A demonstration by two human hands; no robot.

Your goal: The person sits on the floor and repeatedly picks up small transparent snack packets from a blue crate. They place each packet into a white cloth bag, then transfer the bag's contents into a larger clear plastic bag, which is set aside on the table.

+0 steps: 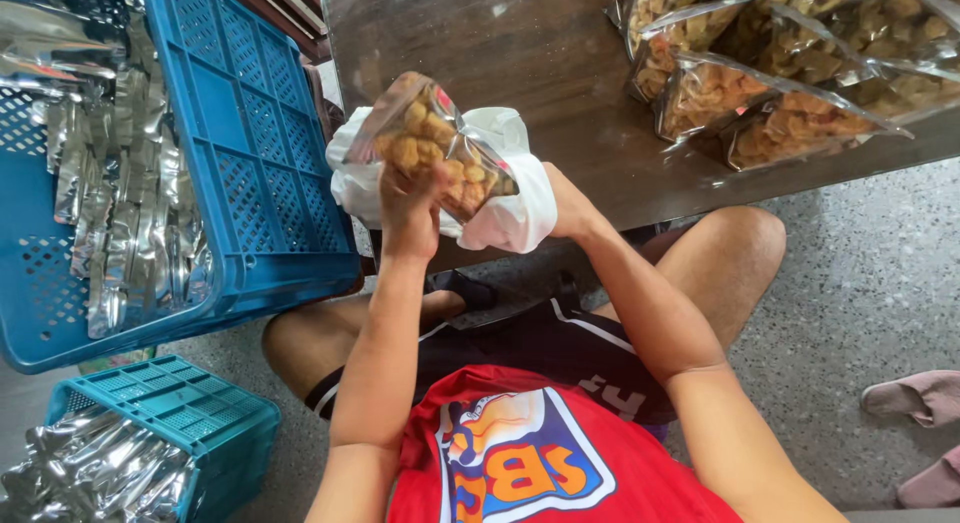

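Speckled grey floor (860, 283) runs beneath a dark wooden counter (560, 73), seen from above over the person's red shirt and bare knees; the left hand (410, 208) is raised over the counter's near edge, fingers curled tight around the lower side of a clear pouch of golden fried snacks (435, 148), which tilts up and away from that hand toward the blue crate; directly behind the pouch, and touching it, is a white plastic bag (510, 203), bunched and open around it; the right hand (560, 208) is on the far side of that bag, mostly hidden by the white plastic, so only the wrist and heel of the palm show, and whether its fingers are spread or closed on the bag cannot be told; beyond the right hand, well apart along the counter, lie several more filled snack pouches (780, 73) overlapping one another; off to the outside of the left hand stands a large blue plastic crate (250, 153) holding shiny silver foil pouches (130, 203); nearer the person's left elbow, on the floor, a smaller teal crate (180, 403) carries more crumpled silver foil pouches.
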